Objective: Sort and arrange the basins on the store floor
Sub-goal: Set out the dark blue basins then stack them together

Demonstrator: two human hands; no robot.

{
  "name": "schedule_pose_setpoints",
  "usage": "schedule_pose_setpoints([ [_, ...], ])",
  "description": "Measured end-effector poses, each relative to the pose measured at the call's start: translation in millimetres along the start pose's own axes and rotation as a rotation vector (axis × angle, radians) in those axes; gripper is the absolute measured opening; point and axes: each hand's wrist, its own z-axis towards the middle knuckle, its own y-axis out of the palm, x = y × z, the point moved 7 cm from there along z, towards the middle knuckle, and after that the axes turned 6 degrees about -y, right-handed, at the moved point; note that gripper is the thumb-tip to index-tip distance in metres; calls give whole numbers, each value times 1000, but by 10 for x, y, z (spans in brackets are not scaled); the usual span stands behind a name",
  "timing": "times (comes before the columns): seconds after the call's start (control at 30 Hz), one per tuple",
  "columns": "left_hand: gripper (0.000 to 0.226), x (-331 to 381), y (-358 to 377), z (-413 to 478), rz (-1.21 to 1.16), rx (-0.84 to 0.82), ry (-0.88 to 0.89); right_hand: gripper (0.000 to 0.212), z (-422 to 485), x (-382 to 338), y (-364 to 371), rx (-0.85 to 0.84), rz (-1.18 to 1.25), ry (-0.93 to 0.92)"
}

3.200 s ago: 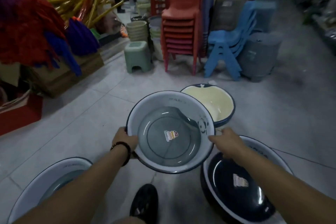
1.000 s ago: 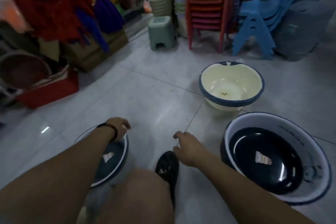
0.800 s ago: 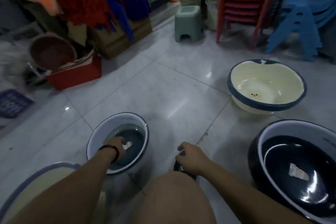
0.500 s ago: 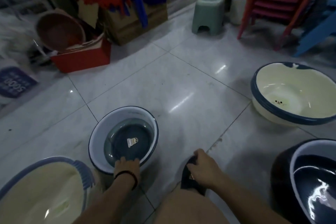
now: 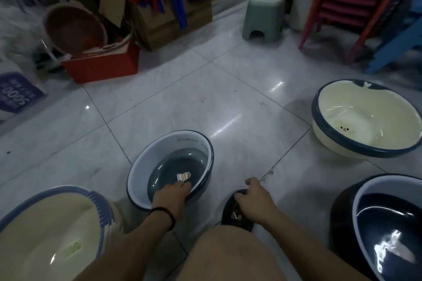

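Note:
A small white basin with a dark grey bottom and a sticker [image 5: 173, 159] stands on the tiled floor in front of me. My left hand [image 5: 170, 196] reaches over its near rim, fingers flat on the inside near the sticker. My right hand [image 5: 255, 198] hangs loosely curled above my black shoe [image 5: 237, 212], holding nothing. A cream basin with a blue rim [image 5: 365, 118] sits at the right. A large white basin with a dark blue inside [image 5: 388, 223] is at the lower right. A cream basin with a light blue rim [image 5: 50, 226] is at the lower left.
My bare knee [image 5: 233, 255] fills the bottom centre. A red box [image 5: 102, 66] holding a brown bowl, cardboard boxes and hanging mops line the back left. A green stool [image 5: 265, 18] and stacked red and blue chairs [image 5: 356, 0] stand at the back.
The small basin, held up in both hands earlier, now stands on the floor. My left hand has slid from its near rim onto the inside. The view has dipped and turned left.

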Motion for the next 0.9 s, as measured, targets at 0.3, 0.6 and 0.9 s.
schedule_pose_setpoints([
  [0.3,35,1289,-1386,-297,8,221,380,110,-484,-54,-1176,291,362,47],
  [0.6,30,3124,-2826,-1256,176,490,873,57,-1642,567,-2842,504,756,78],
  [0.9,58,4599,-2842,-1969,25,417,1067,22,-2677,1891,-3474,910,959,214],
])
